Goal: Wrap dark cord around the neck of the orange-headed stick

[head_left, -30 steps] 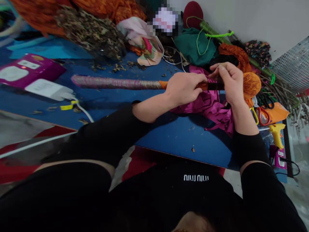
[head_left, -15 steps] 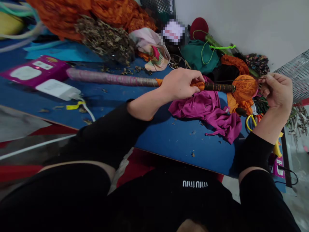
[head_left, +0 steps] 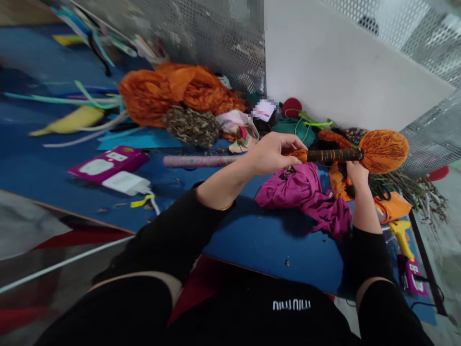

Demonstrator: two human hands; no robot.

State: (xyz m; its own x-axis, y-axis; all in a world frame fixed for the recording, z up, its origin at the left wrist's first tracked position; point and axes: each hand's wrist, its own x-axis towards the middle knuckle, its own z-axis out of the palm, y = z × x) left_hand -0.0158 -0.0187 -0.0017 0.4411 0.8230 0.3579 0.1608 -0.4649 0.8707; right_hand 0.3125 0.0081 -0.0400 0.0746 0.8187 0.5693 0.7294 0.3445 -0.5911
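A long stick (head_left: 201, 161) lies level above the table, its left part wrapped in a pale pinkish covering. Its right part is dark with orange bands, and an orange cloth-covered ball (head_left: 384, 151) sits on that end. My left hand (head_left: 272, 153) is closed around the stick's middle, over an orange wrapped section. Just below the joint of stick and ball is my right hand (head_left: 357, 174), closed, its fingers mostly hidden behind them; what it holds does not show. Crumpled magenta cloth (head_left: 306, 194) lies beneath the stick, with orange cloth (head_left: 338, 181) near my right wrist.
A purple-and-white power strip (head_left: 108, 163) with a white adapter rests at left. Orange fabric (head_left: 180, 93) and dried plant matter (head_left: 192, 127) are piled behind. A yellow glue gun (head_left: 401, 238) lies at the right edge. A white panel (head_left: 324, 62) stands at the back.
My right hand has moved left and down, from right of the ball, where it pinched a dark thread, to under the joint. The ball shows more fully. The view has tilted up.
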